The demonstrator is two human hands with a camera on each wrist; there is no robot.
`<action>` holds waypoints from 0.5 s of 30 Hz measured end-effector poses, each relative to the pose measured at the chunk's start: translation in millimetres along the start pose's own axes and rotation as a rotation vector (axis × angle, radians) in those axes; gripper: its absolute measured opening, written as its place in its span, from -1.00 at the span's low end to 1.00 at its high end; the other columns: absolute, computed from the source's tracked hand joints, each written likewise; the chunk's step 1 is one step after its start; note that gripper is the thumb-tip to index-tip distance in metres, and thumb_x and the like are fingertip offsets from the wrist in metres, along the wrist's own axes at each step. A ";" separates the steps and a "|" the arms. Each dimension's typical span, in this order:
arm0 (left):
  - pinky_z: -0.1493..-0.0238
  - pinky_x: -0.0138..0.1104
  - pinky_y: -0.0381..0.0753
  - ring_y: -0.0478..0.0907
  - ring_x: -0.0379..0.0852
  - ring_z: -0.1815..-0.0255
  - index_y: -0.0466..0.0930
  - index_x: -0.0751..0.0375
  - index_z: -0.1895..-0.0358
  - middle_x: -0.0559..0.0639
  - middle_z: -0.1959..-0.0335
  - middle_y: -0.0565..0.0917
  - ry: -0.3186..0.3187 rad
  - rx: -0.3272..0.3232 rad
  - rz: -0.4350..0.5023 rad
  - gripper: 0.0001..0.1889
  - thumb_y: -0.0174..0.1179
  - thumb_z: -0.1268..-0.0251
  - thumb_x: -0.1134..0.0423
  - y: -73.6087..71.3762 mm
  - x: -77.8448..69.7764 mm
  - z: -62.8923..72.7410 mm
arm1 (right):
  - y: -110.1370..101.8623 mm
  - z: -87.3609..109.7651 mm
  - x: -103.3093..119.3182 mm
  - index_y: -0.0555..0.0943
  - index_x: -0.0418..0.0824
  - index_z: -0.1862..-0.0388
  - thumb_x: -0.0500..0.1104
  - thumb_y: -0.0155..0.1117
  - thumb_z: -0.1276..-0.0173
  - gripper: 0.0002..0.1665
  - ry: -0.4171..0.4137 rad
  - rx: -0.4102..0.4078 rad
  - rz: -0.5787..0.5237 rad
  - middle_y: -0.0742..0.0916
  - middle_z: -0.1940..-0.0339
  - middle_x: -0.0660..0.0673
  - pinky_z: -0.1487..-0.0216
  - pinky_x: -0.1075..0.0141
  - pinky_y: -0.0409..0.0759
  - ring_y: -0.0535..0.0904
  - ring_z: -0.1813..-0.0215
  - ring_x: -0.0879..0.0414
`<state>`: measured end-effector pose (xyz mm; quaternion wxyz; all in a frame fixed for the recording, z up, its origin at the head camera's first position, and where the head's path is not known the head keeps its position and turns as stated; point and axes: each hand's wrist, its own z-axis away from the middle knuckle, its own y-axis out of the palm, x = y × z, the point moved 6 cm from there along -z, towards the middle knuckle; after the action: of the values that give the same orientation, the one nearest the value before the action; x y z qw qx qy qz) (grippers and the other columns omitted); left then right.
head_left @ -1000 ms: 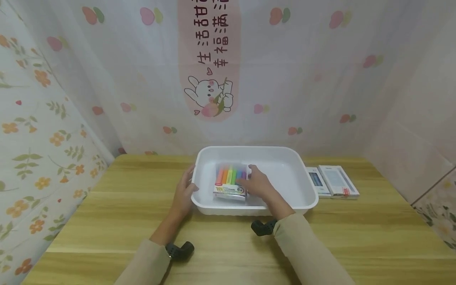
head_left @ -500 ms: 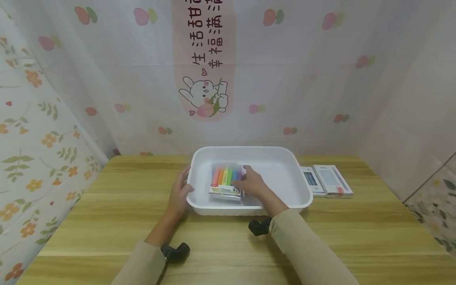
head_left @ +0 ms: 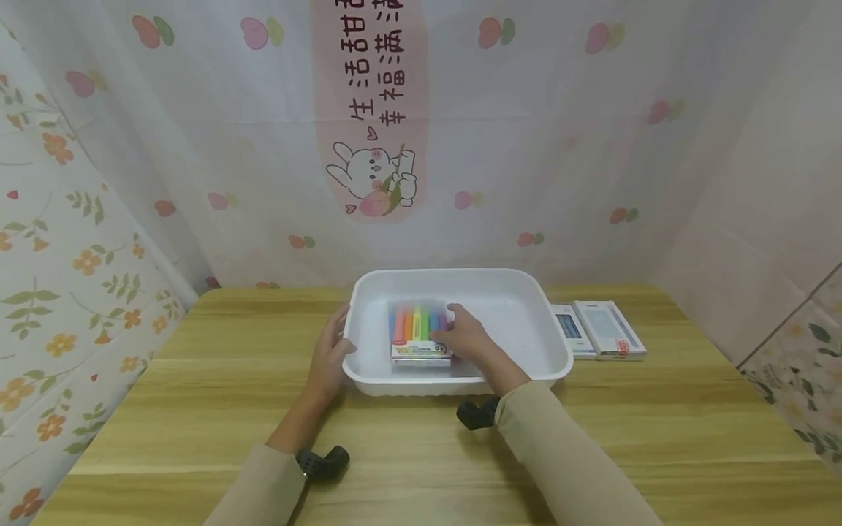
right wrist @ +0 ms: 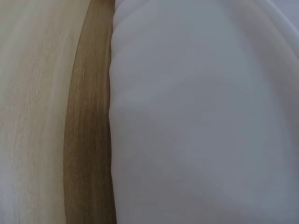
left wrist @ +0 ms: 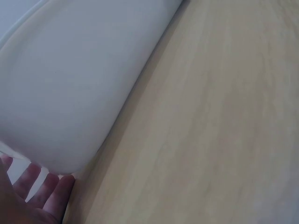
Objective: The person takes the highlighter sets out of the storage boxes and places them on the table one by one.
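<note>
1. By the right hand [head_left: 468,339], the pack of coloured pens [head_left: 419,349] is pinched at its right edge; the thumb is laid over the front and the fingers are set at the side, so the grip is clamped on the pack.
2. The pack is held inside the left half of the white tub [head_left: 516,321], with its white label strip toward the person; whether the tub's floor is touched cannot be told.
3. By the left hand [head_left: 327,359], the tub's left side is touched: the thumb is placed at the rim and the fingers, slightly apart, are laid against the outer wall.
4. In the right wrist view, only the tub's outer wall and the table [right wrist: 32,116] are shown.
5. On the table, just right of the tub, a blue-windowed box [head_left: 571,330] and a red-stickered box [head_left: 609,330] are set side by side.
</note>
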<state>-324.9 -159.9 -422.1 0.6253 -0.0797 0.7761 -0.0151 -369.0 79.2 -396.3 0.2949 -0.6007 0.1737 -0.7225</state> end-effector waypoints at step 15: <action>-0.23 0.21 0.57 0.43 0.41 -0.37 0.18 0.11 -0.56 0.38 -0.50 0.33 0.019 -0.012 0.009 -0.26 -0.06 -0.23 0.47 -1.9 2.2 -1.2 | -2.9 0.0 -3.1 -0.13 -0.25 -0.67 -0.19 0.19 -0.44 0.00 0.082 -0.008 -0.100 0.34 -0.55 -0.39 -0.58 -0.11 0.23 0.29 -0.56 -0.26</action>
<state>-326.4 -162.2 -423.7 0.6177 -0.0797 0.7823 -0.0084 -369.3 83.4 -396.9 0.2484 -0.5798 0.1584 -0.7597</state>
